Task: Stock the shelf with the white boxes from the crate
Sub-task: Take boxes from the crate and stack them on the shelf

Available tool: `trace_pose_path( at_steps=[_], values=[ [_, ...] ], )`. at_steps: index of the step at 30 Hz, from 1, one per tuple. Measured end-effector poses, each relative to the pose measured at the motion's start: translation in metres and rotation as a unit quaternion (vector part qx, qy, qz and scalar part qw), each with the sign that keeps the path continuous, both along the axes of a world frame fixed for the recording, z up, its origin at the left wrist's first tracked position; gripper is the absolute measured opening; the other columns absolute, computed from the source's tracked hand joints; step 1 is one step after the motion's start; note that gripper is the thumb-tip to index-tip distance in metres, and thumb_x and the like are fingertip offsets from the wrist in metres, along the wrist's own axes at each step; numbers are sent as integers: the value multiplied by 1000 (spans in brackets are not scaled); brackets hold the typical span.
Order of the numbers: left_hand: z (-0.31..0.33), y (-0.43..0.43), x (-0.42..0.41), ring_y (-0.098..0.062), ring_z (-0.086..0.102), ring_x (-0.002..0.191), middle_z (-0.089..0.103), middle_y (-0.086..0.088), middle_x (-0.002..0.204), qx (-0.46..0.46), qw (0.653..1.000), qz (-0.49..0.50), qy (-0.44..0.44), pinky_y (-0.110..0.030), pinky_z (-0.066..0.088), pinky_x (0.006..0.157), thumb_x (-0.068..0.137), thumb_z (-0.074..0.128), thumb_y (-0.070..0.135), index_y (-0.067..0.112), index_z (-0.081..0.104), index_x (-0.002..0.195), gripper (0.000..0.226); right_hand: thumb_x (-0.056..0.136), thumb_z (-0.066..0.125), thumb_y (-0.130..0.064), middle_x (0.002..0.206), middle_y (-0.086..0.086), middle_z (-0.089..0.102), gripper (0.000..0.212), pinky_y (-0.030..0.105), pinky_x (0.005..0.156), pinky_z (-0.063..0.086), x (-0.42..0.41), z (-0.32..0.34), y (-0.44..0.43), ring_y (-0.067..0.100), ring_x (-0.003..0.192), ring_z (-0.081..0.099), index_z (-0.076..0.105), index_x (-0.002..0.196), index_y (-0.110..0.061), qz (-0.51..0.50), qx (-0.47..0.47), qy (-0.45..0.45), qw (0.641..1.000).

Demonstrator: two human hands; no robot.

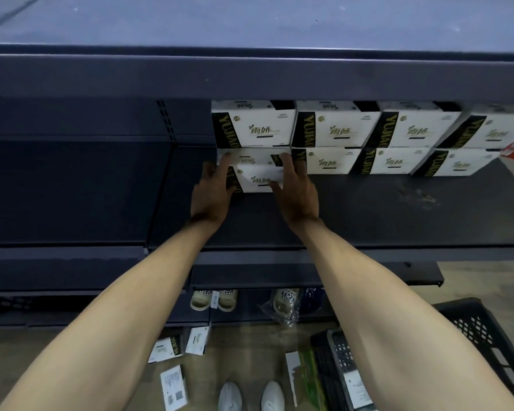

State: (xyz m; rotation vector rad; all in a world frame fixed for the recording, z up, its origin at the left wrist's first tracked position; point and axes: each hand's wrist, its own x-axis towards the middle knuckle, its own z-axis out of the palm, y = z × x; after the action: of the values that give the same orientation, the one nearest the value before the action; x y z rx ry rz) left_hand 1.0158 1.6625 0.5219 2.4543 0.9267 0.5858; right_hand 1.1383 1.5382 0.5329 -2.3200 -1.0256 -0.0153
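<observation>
Left hand [212,191] and right hand [298,191] press a white box [260,180] between them. The fingers are spread and nearly straight against its sides, apparently to slide it squarely into the lower tier at the 9 o'clock end of the stocked row [336,129] on the shelf [368,212]. The crate [487,336] stands at 5 o'clock, and spare boxes [165,350] lie on the floor [244,351] at 6 o'clock.

White boxes [336,126] (black-banded) stacked two high along the shelf [368,209].
</observation>
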Motion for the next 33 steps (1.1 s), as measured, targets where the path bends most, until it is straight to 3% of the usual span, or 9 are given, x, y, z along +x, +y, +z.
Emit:
trace_pose_path(
  at_steps=[7, 14, 19, 24, 27, 33],
  values=[
    [9, -6, -18, -35, 54, 117, 43, -14, 137, -26, 999, 0, 19, -49, 49, 90, 90, 65, 16, 39, 21, 152, 78, 96, 61, -20, 148, 13, 40, 69, 49, 92, 50, -13, 12, -15, 37, 123, 54, 23, 153, -23, -34, -40, 19, 998],
    [19, -17, -26, -33, 57, 112, 38, -13, 141, -17, 998, 14, 52, -43, 48, 83, 91, 64, 21, 37, 22, 150, 73, 96, 59, -25, 131, 13, 50, 57, 39, 75, 42, -17, 28, -48, 40, 109, 58, 31, 147, -21, -69, -63, 15, 995],
    [25, -48, -21, -37, 57, 110, 33, -11, 147, 33, 995, -22, 96, -44, 48, 82, 95, 58, 27, 35, 19, 152, 69, 98, 54, -21, 139, 16, 47, 62, 42, 77, 47, -15, 43, -89, 43, 108, 59, 26, 153, -20, -74, -119, -20, 990],
    [44, -113, 5, -37, 57, 111, 37, -12, 143, 147, 975, -100, 134, -43, 52, 75, 94, 59, 27, 25, 27, 151, 65, 94, 52, -13, 123, 18, 55, 51, 44, 70, 46, -9, 56, -155, 46, 96, 62, 36, 142, -17, -99, -104, -49, 988],
    [53, -172, 27, -38, 60, 103, 44, -13, 137, 171, 967, -134, 132, -43, 51, 68, 91, 63, 26, 24, 33, 147, 64, 96, 58, -23, 123, 16, 53, 50, 40, 67, 41, 3, 57, -220, 44, 94, 61, 36, 140, -17, -116, -105, -56, 986],
    [44, -309, 57, -33, 60, 88, 50, -12, 121, 182, 960, -175, 121, -38, 44, 57, 91, 64, 26, 19, 39, 136, 52, 98, 59, -26, 117, 15, 55, 51, 38, 66, 44, 27, 47, -371, 38, 91, 63, 35, 141, -18, -140, -120, -72, 980]
  ],
)
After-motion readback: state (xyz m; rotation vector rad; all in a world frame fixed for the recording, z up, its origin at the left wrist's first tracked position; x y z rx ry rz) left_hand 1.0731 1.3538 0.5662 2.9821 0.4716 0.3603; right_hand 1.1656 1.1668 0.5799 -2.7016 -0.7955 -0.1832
